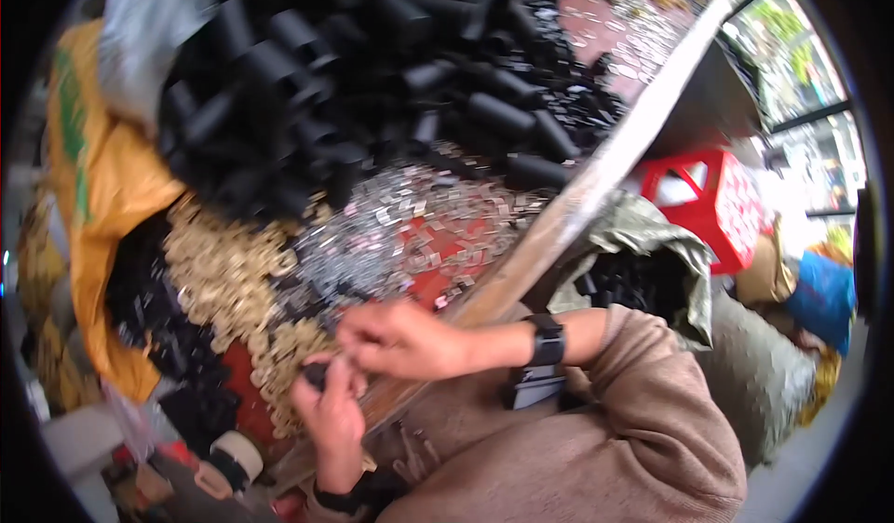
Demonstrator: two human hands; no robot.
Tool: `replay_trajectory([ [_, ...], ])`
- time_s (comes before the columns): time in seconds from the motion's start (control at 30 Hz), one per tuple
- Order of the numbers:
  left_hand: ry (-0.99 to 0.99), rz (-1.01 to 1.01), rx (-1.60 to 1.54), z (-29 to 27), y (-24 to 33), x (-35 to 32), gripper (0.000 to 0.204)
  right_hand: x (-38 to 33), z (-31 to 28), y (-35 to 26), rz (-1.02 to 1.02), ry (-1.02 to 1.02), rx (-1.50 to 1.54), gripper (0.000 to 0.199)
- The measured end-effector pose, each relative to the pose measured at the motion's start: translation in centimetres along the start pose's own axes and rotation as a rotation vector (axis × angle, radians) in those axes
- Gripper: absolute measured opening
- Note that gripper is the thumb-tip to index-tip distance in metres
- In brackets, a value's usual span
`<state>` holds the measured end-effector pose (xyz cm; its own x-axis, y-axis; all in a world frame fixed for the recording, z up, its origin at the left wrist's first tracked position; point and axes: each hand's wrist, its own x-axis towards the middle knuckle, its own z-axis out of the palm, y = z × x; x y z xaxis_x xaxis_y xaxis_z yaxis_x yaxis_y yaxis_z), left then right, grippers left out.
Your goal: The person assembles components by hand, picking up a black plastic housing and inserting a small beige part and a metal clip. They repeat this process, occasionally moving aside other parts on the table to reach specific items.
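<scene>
Hands worked close together over the near wooden edge (503, 290) of the tabletop (430, 288). Left hand (333, 419), the lower one, was closed on a small dark piece (317, 374) between thumb and fingers. Right hand (405, 339) met it from the right, fingertips pinched beside the left fingertips; could not tell whether these gripped the same piece or something smaller.

Step in hand, by judgement: close two-handed handling of that single piece. Next move would seem to call for a steady left hold while the right fingertips shift finely, clear of the loose parts.

Just beyond the hands, to the left: a heap of beige ring-like parts (219, 258). Directly ahead: scattered silvery flat pieces (358, 230). Farther left, past the beige heap: small black parts (177, 337), with an orange sack (121, 216) behind. Well ahead of both hands: a large mound of black tubes (498, 113). Right of the hands, across the wooden edge: an open grey-green sack (684, 234) with black pieces inside, then a red crate (722, 206) beyond it.
</scene>
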<state>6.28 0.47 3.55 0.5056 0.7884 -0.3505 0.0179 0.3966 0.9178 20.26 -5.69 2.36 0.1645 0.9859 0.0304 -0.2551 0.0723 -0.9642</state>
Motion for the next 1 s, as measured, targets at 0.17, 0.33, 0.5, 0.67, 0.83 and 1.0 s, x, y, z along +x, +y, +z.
replay_trajectory([
  [0.17, -0.153, -0.25, -0.274, -1.0, 0.1, 0.4, 0.022, -0.3, -0.6, 0.6, -0.049, 0.061, -0.256, 0.007],
  [0.33, -0.301, -0.267, -0.59, -2.5, 0.7, -0.2, 0.035, -0.2, 0.7, 0.4, -0.138, -0.037, -0.311, 0.004],
  [0.5, -0.308, -0.252, -0.459, -3.2, 0.0, -1.2, 0.036, -0.1, 1.4, -0.2, -0.338, -0.134, -0.573, 0.007],
  [0.67, -0.336, -0.18, -0.356, -3.6, -0.7, -1.7, 0.037, 0.0, 1.8, -0.7, -0.47, -0.225, -0.888, 0.013],
  [0.83, -0.327, -0.167, -0.287, -3.5, -0.7, -2.1, 0.036, 0.0, 1.7, -0.6, -0.475, -0.298, -1.014, 0.014],
  [1.0, -0.373, -0.166, -0.222, -3.5, -1.2, -2.8, 0.035, 0.2, 1.9, -1.5, -0.434, -0.367, -0.977, 0.014],
])
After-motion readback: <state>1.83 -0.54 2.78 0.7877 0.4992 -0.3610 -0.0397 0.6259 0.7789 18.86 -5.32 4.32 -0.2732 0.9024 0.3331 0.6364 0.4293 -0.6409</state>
